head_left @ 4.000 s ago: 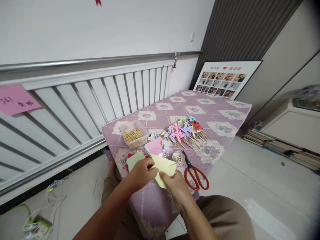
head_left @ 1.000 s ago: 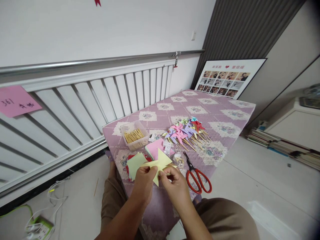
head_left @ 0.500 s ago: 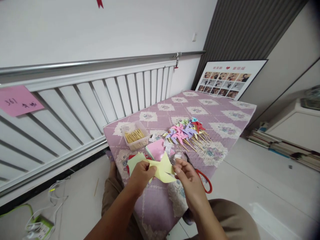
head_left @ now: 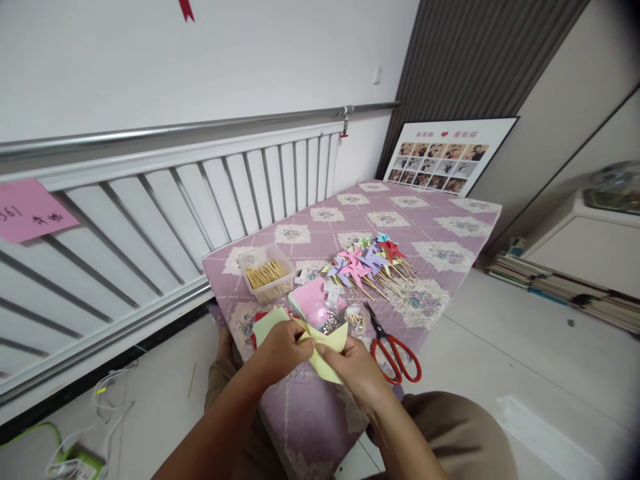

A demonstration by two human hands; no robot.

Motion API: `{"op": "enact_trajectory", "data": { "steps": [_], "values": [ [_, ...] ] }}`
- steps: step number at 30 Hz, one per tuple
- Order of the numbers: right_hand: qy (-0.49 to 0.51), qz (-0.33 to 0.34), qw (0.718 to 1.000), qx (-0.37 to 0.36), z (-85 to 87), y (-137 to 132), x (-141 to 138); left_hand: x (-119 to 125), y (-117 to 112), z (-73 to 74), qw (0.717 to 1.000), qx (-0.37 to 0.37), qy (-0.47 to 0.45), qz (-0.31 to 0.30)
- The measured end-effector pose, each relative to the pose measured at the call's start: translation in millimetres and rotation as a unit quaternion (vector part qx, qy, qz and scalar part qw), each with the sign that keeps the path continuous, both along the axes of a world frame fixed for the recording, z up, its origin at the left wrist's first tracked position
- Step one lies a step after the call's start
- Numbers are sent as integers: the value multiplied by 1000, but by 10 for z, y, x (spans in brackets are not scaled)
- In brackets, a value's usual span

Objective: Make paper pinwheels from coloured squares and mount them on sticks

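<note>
A yellow paper sheet point(head_left: 327, 368), cut and partly folded like a pinwheel, is held between both hands above the near end of the table. My left hand point(head_left: 285, 348) pinches its left side, thumb on top. My right hand point(head_left: 353, 365) grips it from the right, thumb pressed close to the left fingertips. Just beyond the paper are a tub of small silvery pins point(head_left: 331, 323) and a clear round dish of small pale pieces point(head_left: 357, 319). Red-handled scissors point(head_left: 395, 353) lie to the right of my right hand, blades pointing away.
A plastic box of wooden sticks point(head_left: 267, 275) stands at the left, near stacked pink paper point(head_left: 309, 293) and green paper point(head_left: 269, 321). Finished pinwheels point(head_left: 367, 263) lie in a pile farther back on the floral tablecloth point(head_left: 390, 220). A white radiator point(head_left: 200, 200) borders the table's left side.
My right hand has moved left onto the yellow paper, and its blades are now gathered toward the middle. The scissors and the round dish are less covered. The view has shifted slightly.
</note>
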State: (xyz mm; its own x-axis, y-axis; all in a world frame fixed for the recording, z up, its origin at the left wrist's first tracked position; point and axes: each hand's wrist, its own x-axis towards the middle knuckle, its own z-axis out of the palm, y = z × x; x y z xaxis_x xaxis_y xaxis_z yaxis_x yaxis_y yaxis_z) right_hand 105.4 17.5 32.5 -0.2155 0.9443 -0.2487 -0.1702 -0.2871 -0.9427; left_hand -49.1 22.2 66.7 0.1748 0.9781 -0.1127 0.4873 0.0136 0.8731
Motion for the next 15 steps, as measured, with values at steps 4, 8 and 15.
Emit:
{"op": "enact_trajectory", "data": {
  "steps": [4, 8, 15],
  "values": [
    [-9, -8, 1000, 13, 30, -9, -2, 5, 15, -7, 999, 21, 43, -9],
    [-14, -14, 1000, 12, 57, -20, -32, 0, 21, -20, 997, 26, 70, -14],
    [-14, -84, 996, 6, 6, -39, -99, 5, 44, -8, 998, 27, 51, -25]
  ]
}}
